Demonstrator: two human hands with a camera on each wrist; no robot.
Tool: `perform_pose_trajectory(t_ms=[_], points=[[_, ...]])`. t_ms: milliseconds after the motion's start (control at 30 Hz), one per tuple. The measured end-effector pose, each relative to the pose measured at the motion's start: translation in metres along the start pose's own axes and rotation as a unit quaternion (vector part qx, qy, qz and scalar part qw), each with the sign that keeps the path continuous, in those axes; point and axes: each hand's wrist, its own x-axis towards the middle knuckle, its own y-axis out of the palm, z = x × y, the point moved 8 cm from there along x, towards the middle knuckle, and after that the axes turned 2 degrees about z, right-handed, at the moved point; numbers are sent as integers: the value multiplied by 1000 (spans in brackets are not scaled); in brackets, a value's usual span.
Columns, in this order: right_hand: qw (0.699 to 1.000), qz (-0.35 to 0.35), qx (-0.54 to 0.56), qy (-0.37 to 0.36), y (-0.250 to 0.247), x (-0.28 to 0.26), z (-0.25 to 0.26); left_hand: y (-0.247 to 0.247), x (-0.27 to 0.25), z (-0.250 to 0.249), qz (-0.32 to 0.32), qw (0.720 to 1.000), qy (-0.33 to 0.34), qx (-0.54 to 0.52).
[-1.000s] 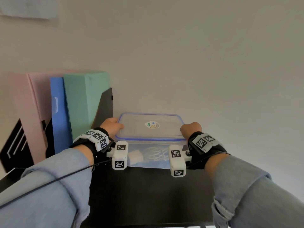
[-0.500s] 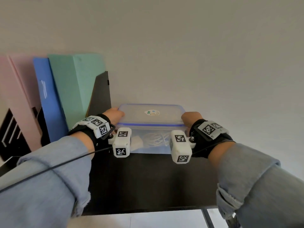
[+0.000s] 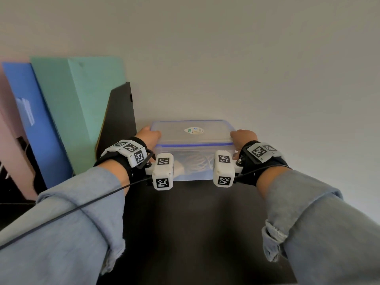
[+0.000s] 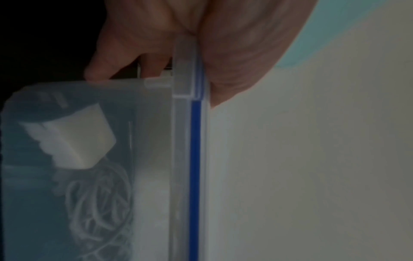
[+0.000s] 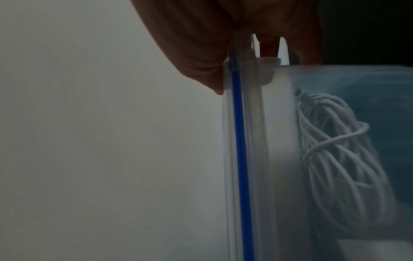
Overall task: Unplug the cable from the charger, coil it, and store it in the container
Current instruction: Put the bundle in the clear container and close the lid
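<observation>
A clear plastic container (image 3: 191, 134) with a blue-sealed lid sits at the far end of the dark table (image 3: 195, 223), near the wall. Its lid is on. Inside lie the coiled white cable (image 3: 198, 163) and the white charger (image 3: 178, 169). My left hand (image 3: 150, 134) grips the container's left end and my right hand (image 3: 242, 136) grips its right end. In the left wrist view the left hand (image 4: 156, 35) has its thumb on the lid (image 4: 194, 176) and its fingers at the side flap, above the charger (image 4: 73, 139). The right wrist view shows the right hand (image 5: 212, 44) doing the same beside the cable (image 5: 342, 159).
Green (image 3: 82, 103), blue (image 3: 30, 120) and pink (image 3: 8, 140) folders stand at the left behind a black file holder (image 3: 119, 120). A plain wall (image 3: 246, 58) rises just behind the container. A black wire (image 3: 82, 206) runs over my left sleeve.
Both hands keep their grip on the container's ends. The head view has shifted, showing more of the container's front wall and more of the table in front of it.
</observation>
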Motion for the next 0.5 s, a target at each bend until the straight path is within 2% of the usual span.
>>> perform_pose_trajectory(t_ms=[100, 200, 367, 467, 500], points=[[993, -2, 116, 16, 11, 20, -3, 0, 20, 1, 9, 1000, -7, -11], [967, -42, 243, 58, 19, 28, -10, -4, 28, 2, 20, 1000, -14, -7], [955, -61, 286, 47, 24, 34, -11, -2, 25, 6, 17, 999, -24, -41], [954, -46, 291, 55, 22, 26, -9, -5, 19, 10, -10, 999, -20, -45], [953, -38, 295, 55, 22, 27, -9, -6, 19, 14, -26, 996, -27, -82]])
